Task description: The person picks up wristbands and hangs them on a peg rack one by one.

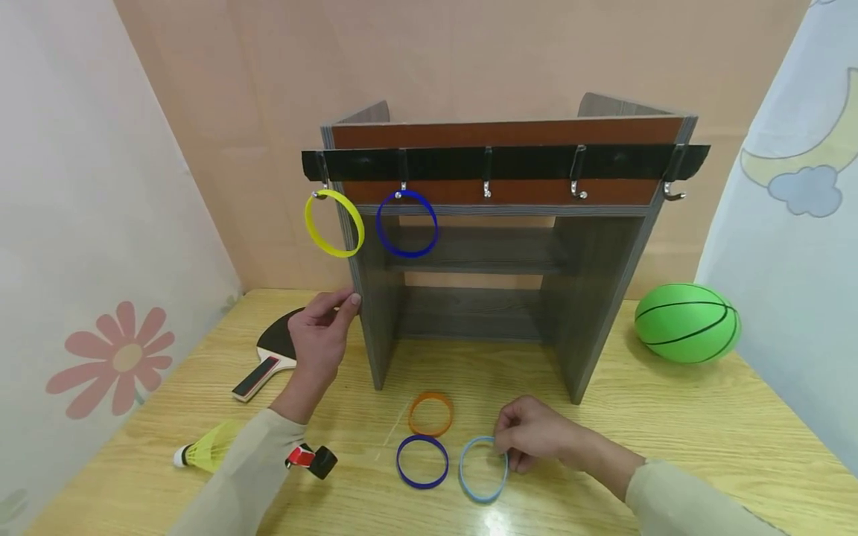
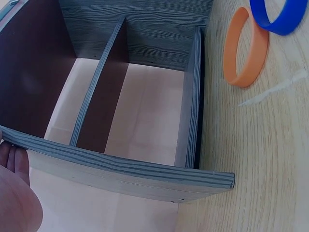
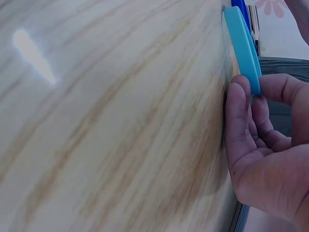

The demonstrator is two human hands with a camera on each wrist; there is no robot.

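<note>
My right hand (image 1: pixel 532 434) pinches the right side of a light blue silicone wristband (image 1: pixel 462 476) between thumb and fingers. In the right wrist view the wristband (image 3: pixel 240 41) tilts up from the fingertips, close over the table. My left hand (image 1: pixel 320 335) grips the front edge of the left side panel of a grey wooden shelf (image 1: pixel 367 327); part of that hand is hidden behind the panel in the left wrist view. A dark blue wristband (image 1: pixel 400 459) and an orange wristband (image 1: pixel 411 417) lie left of the light blue one. From two hooks hang a yellow wristband (image 1: pixel 358 223) and a blue wristband (image 1: pixel 436 223).
A black strip (image 1: pixel 442 164) with several metal hooks crosses the shelf's top. A green ball (image 1: pixel 687 324) sits on the right. At the left lie a table tennis bat (image 1: pixel 258 377) and a yellow shuttlecock (image 1: pixel 211 447). The wooden table (image 1: pixel 570 499) spreads beneath everything.
</note>
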